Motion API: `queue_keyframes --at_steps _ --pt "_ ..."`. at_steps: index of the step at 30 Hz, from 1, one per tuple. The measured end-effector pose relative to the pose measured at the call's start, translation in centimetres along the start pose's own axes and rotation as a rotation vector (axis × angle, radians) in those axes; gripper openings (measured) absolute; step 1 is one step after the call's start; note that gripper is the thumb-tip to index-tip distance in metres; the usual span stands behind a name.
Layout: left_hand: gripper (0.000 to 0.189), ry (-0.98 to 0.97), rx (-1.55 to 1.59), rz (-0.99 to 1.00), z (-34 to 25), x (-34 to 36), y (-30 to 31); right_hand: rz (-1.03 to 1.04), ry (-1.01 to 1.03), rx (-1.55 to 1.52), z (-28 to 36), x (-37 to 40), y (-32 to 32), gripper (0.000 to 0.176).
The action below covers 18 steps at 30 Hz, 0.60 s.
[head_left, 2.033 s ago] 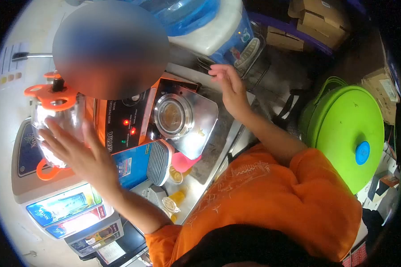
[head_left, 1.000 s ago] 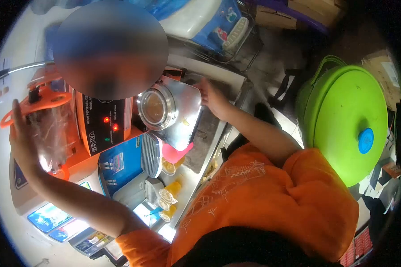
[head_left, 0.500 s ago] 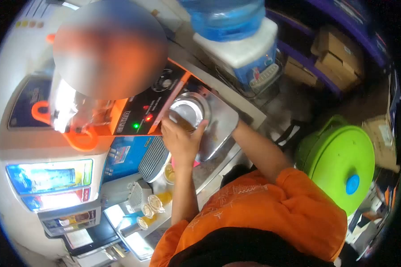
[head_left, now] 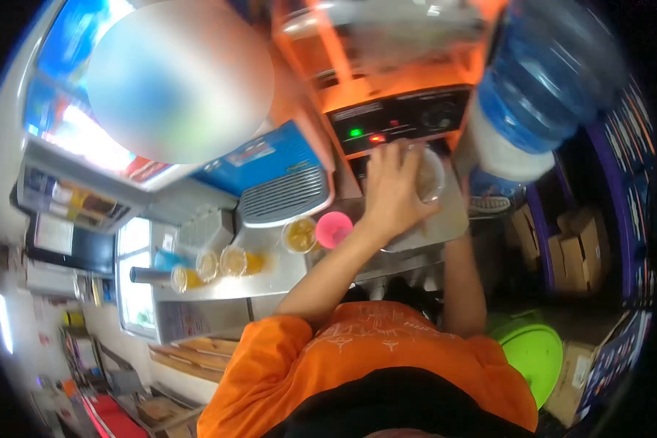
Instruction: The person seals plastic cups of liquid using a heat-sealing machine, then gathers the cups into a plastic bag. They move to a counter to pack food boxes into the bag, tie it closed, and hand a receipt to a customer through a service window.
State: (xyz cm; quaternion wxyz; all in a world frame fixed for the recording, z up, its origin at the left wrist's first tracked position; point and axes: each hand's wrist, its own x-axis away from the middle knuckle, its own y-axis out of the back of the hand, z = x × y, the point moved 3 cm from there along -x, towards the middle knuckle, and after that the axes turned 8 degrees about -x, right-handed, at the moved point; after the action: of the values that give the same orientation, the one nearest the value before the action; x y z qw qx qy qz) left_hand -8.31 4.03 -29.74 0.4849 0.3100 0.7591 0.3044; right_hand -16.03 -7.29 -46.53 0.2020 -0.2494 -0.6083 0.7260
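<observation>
My left hand (head_left: 398,186) reaches up to an orange machine (head_left: 358,91) with a black control panel (head_left: 405,117), lit by green and red lights. Its fingers and thumb curve round a clear plastic cup (head_left: 432,175) over a metal plate (head_left: 449,215) at the machine's front. The cup's contents are hard to make out. My right forearm (head_left: 463,281) rises toward the same plate, which hides my right hand. Left of my left wrist stand a pink cup (head_left: 333,229) and an open cup of yellowish drink (head_left: 300,235).
Several sealed cups of orange drink (head_left: 241,261) stand farther left on the metal counter (head_left: 281,276). A blue dispenser with a grey drip grille (head_left: 285,196) sits behind them. At right are a water jug (head_left: 540,80), cardboard boxes (head_left: 584,252) and a green lidded tub (head_left: 529,361).
The view has swung left, moving the machine toward the middle. My left hand is now on the cup at the plate, its fingers over the rim. The right hand stays hidden.
</observation>
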Motion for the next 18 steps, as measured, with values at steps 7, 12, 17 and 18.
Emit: queue_keyframes --at_steps 7,12,17,18 --pt "0.068 0.42 0.934 -0.247 5.9 3.6 7.6 -0.509 0.414 0.803 7.1 6.6 0.1 0.072" --pt "0.073 0.748 1.508 -0.273 10.6 8.6 14.1 -0.545 1.007 1.162 9.0 11.0 -8.1 0.057" --pt "0.068 0.712 1.336 -0.267 16.1 15.4 18.8 -0.287 0.952 1.673 -0.8 9.6 -17.2 0.036" --pt "0.067 0.687 1.118 -0.209 16.8 16.7 19.7 -0.048 0.897 1.804 -4.4 8.5 -18.5 0.031"
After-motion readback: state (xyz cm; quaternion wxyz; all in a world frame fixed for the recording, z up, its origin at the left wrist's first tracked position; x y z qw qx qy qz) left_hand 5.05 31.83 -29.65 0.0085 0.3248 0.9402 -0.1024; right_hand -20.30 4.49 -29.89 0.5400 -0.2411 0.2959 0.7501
